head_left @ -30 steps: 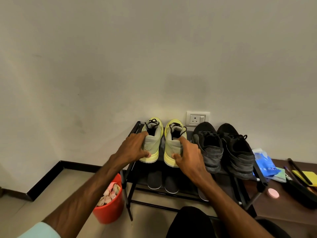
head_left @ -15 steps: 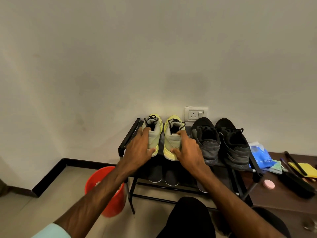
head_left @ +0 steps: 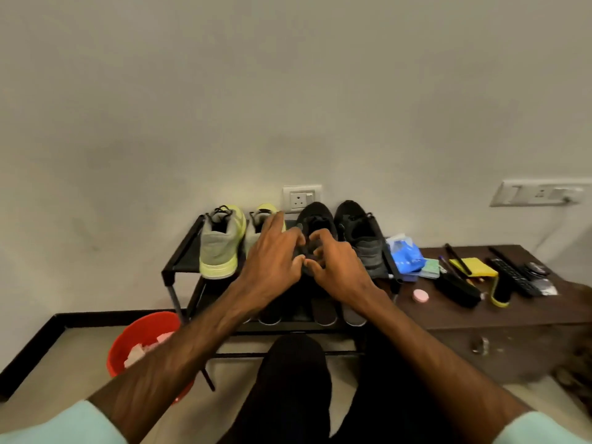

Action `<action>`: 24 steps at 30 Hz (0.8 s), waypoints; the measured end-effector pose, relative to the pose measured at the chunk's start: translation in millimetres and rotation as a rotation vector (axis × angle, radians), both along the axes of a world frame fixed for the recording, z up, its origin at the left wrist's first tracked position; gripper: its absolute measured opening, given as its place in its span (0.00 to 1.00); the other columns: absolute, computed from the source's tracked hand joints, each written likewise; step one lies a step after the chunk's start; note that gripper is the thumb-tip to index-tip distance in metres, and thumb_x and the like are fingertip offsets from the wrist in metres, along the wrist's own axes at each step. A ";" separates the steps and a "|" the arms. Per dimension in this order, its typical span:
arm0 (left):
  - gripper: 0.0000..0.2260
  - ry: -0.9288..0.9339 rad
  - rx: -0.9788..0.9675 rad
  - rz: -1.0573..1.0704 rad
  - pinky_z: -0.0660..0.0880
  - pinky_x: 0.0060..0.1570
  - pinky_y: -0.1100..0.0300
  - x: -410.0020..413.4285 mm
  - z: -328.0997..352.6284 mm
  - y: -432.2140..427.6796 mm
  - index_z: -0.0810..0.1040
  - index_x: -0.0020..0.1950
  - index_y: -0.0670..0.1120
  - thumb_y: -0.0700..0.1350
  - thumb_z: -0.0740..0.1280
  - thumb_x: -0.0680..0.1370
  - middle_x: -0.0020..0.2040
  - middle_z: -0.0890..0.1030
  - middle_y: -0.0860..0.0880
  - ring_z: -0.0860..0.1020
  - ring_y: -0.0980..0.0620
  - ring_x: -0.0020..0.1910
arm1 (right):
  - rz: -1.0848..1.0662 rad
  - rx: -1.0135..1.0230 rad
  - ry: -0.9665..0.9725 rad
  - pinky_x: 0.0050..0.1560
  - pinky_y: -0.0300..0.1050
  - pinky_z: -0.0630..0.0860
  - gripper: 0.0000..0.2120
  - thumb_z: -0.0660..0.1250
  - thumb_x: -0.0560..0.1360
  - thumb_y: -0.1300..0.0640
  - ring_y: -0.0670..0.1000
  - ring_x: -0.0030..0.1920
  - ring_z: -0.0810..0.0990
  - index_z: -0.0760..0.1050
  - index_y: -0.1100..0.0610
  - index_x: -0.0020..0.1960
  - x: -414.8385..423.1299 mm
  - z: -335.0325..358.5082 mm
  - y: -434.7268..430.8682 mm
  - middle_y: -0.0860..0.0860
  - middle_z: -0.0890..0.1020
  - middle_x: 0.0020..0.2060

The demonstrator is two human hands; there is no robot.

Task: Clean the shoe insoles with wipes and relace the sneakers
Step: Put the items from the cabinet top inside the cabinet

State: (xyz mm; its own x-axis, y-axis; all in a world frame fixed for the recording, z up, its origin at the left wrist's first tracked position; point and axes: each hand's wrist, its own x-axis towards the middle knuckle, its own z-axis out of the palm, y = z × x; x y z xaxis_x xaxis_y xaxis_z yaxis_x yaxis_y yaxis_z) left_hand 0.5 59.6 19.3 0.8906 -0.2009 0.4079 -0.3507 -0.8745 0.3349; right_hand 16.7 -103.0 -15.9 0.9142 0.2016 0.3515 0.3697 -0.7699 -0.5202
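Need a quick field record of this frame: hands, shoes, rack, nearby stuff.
left hand: grip on heel of left black sneaker, fingers and thumb curled
right hand: curled on same heel, opposite side
right black sneaker: beside it, untouched
yellow-green sneakers: left end of top shelf, laces visible, one partly behind left hand
shoe rack: black, against wall
red bucket: floor, left of rack, pale crumpled pieces inside
blue pack: on brown cabinet, right of rack

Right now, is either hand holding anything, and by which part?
Both. Left hand and right hand grip the left black shoe by its heel, on the rack.
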 end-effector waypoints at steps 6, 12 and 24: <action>0.10 0.013 -0.008 -0.187 0.70 0.69 0.42 -11.1 7.8 -83.3 0.79 0.55 0.49 0.45 0.71 0.74 0.79 0.62 0.42 0.56 0.47 0.80 | -0.091 -0.071 0.033 0.47 0.54 0.80 0.13 0.66 0.76 0.50 0.56 0.47 0.83 0.73 0.55 0.58 -27.8 17.7 -80.4 0.53 0.84 0.45; 0.10 -0.002 -0.034 -0.381 0.76 0.58 0.47 -34.2 13.1 -170.7 0.81 0.53 0.45 0.41 0.71 0.72 0.65 0.75 0.43 0.67 0.46 0.71 | -0.237 -0.063 0.055 0.43 0.53 0.80 0.13 0.64 0.70 0.47 0.56 0.45 0.83 0.75 0.53 0.49 -66.3 22.2 -164.1 0.52 0.84 0.43; 0.06 0.264 0.070 -0.503 0.73 0.46 0.53 -54.7 -47.9 -311.7 0.79 0.51 0.46 0.41 0.65 0.76 0.52 0.81 0.47 0.78 0.46 0.54 | -0.515 0.016 0.279 0.42 0.53 0.82 0.05 0.69 0.74 0.53 0.51 0.40 0.83 0.77 0.51 0.40 -103.0 -51.7 -289.5 0.48 0.83 0.38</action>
State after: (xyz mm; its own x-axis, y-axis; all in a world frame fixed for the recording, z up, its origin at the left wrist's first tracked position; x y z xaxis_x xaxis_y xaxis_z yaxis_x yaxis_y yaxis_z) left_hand -54.3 -252.1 -28.7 0.7484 -0.6448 0.1552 -0.6418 -0.6452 0.4144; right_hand -86.3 -392.5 -67.6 0.9514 -0.2964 0.0831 -0.2023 -0.8055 -0.5570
